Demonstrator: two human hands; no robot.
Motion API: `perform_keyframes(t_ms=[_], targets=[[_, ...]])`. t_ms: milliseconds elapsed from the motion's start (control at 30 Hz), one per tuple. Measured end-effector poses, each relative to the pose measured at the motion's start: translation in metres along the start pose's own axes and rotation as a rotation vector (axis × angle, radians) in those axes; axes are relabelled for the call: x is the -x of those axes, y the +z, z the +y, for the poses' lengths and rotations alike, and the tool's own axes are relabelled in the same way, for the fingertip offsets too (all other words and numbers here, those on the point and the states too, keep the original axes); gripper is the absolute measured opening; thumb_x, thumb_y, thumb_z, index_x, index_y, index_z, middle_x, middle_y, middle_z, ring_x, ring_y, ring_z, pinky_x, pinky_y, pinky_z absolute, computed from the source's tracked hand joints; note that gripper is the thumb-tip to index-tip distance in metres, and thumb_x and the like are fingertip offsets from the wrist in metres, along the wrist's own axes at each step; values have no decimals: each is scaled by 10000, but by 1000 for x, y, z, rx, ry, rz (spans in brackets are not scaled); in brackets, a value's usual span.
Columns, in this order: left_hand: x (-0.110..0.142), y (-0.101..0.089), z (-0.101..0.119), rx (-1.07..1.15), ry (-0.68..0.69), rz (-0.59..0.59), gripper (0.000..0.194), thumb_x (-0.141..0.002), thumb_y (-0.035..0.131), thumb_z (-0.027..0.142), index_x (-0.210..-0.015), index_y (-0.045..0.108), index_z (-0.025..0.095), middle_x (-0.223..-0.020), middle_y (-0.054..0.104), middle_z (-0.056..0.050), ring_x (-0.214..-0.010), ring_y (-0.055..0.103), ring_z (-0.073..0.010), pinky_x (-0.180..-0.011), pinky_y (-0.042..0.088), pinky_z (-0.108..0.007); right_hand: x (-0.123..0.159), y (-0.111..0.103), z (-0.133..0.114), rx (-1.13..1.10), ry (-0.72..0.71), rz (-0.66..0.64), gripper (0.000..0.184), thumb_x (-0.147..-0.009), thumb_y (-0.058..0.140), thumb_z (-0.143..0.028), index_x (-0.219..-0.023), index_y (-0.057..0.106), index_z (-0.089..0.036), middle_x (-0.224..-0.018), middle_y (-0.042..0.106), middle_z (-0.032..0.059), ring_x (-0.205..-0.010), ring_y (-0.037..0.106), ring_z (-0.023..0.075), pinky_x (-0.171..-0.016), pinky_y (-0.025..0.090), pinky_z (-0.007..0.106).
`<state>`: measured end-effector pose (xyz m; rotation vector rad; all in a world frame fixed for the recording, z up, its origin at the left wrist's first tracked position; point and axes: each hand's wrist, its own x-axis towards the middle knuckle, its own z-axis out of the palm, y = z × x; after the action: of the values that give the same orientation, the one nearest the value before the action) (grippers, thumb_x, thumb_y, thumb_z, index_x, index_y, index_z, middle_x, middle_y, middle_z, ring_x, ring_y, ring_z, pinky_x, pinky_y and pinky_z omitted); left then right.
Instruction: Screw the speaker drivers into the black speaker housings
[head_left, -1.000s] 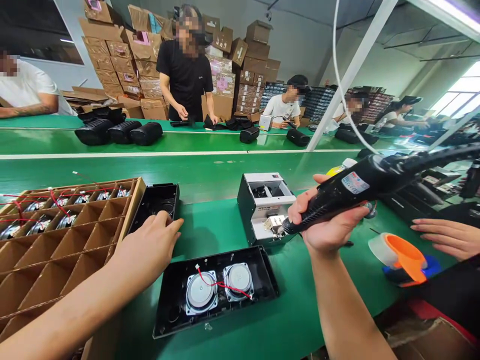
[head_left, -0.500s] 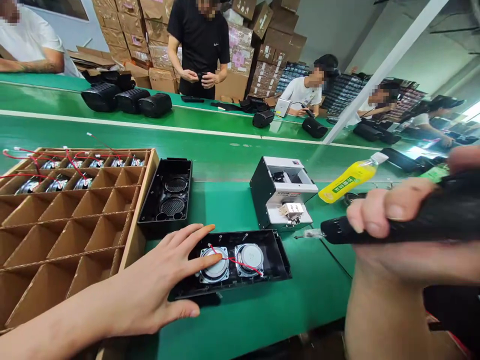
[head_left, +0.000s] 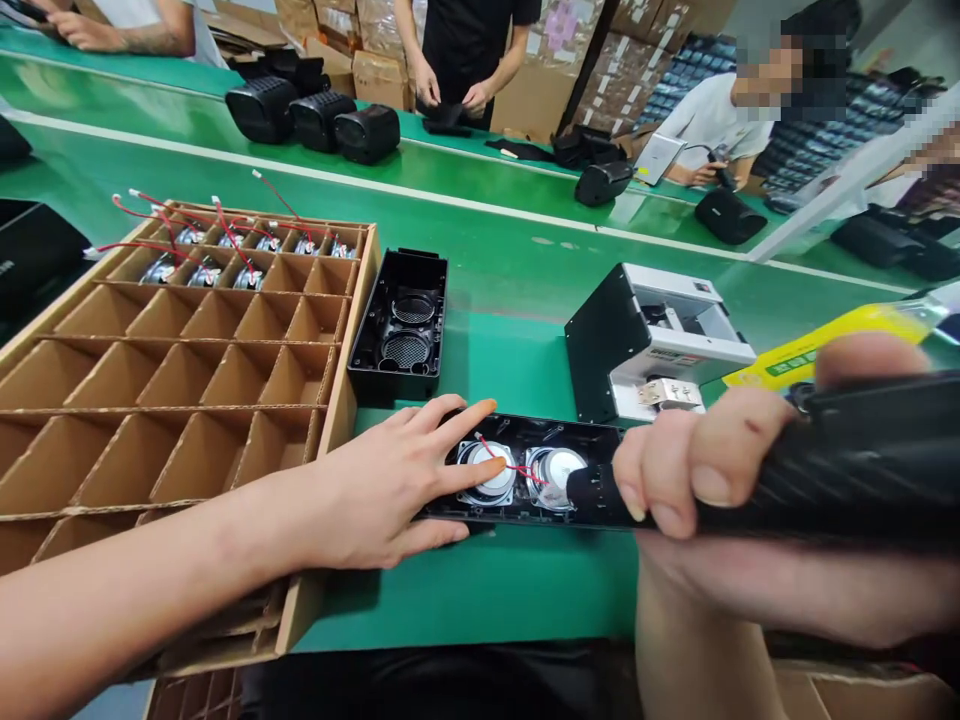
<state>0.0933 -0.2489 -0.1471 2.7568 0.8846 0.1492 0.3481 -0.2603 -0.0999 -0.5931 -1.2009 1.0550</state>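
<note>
A black speaker shell (head_left: 517, 505) lies on the green bench with two round silver drivers joined by a red wire (head_left: 508, 466). My left hand (head_left: 390, 485) rests flat on its left end, fingers spread, fingertips on the left driver. My right hand (head_left: 720, 490) is wrapped round a black electric screwdriver (head_left: 825, 470), whose tip sits over the right driver. A second, empty black shell (head_left: 403, 325) lies behind, beside the cardboard tray.
A cardboard divider tray (head_left: 180, 370) at left holds several drivers with red wires in its far row. A screw feeder box (head_left: 652, 345) stands behind the shell, a yellow bottle (head_left: 825, 340) to its right. Black speakers (head_left: 315, 115) and other people work across the belt.
My right hand brought the screwdriver leftward, from beside the screw feeder to over the right driver. My left hand moved from the empty shell onto the left driver and stays there.
</note>
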Motion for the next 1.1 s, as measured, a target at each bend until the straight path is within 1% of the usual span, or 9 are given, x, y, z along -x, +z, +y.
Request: perform_keyframes(t_ms=[67, 167, 300, 500, 600, 767, 867, 1000, 1100], targets=[[-2, -1, 0, 6, 2, -17, 564, -996, 637, 425, -1528, 528, 272, -1707, 264, -217, -1480, 374, -494, -1107, 463, -691, 2, 5, 7, -79, -3, -46, 386, -939, 673, -667, -1175, 712, -365, -638, 580, -51, -391, 467, 139, -375, 433, 300], [-3, -5, 2, 18, -5, -26, 566, -991, 650, 421, -1526, 533, 277, -1708, 271, -197, -1476, 370, -486, -1112, 460, -679, 6, 3, 17, -121, -16, -85, 505, -934, 611, -742, -1238, 694, -347, -677, 619, -46, -418, 500, 141, -397, 455, 308], [-2, -4, 1, 5, 1, -21, 558, -997, 637, 427, -1523, 531, 271, -1698, 283, -195, -1461, 384, -455, -1127, 454, -647, 8, 1, 25, -115, -13, -72, 482, -955, 587, -718, -1247, 688, -348, -680, 620, -47, -421, 490, 136, -415, 454, 313], [-1, 8, -4, -10, 31, 61, 582, -999, 605, 476, -1541, 498, 292, -1692, 273, -202, -1431, 403, -475, -1083, 471, -660, 8, 5, 29, -87, -11, -44, 479, -931, 625, -715, -1235, 702, -352, -649, 598, -49, -388, 453, 135, -384, 425, 306], [-2, 7, -2, -36, 12, 40, 589, -1001, 598, 490, -1547, 491, 294, -1692, 270, -206, -1433, 402, -474, -1077, 476, -659, 8, 4, 28, -76, -7, -53, 482, -953, 583, -721, -1237, 702, -350, -661, 598, -44, -400, 461, 133, -403, 445, 300], [-3, -3, 4, -55, -35, -50, 583, -1002, 605, 489, -1541, 514, 285, -1691, 277, -210, -1443, 391, -471, -1088, 473, -648, 8, 2, 27, -59, 29, -76, 489, -948, 544, -752, -1220, 708, -381, -666, 583, -30, -418, 476, 147, -430, 462, 304], [-4, -5, 5, -50, -26, -41, 583, -1000, 612, 479, -1539, 514, 278, -1679, 294, -214, -1438, 393, -463, -1094, 472, -638, 7, 2, 28, -28, 29, -61, 503, -927, 547, -778, -1202, 713, -391, -633, 556, -33, -394, 456, 149, -409, 448, 308], [-4, -5, 4, -46, -14, -27, 590, -999, 611, 476, -1545, 504, 279, -1674, 293, -215, -1435, 390, -453, -1096, 472, -636, 7, 0, 29, -1, 3, -97, 467, -890, 672, -709, -1226, 696, -386, -631, 544, -44, -395, 456, 139, -410, 452, 304], [-4, -4, 3, -44, -11, -26, 592, -1002, 607, 481, -1547, 509, 273, -1667, 298, -231, -1423, 405, -462, -1081, 480, -640, 10, 0, 28, -21, 4, -106, 456, -908, 671, -690, -1238, 702, -378, -634, 549, -37, -400, 459, 136, -416, 453, 299]])
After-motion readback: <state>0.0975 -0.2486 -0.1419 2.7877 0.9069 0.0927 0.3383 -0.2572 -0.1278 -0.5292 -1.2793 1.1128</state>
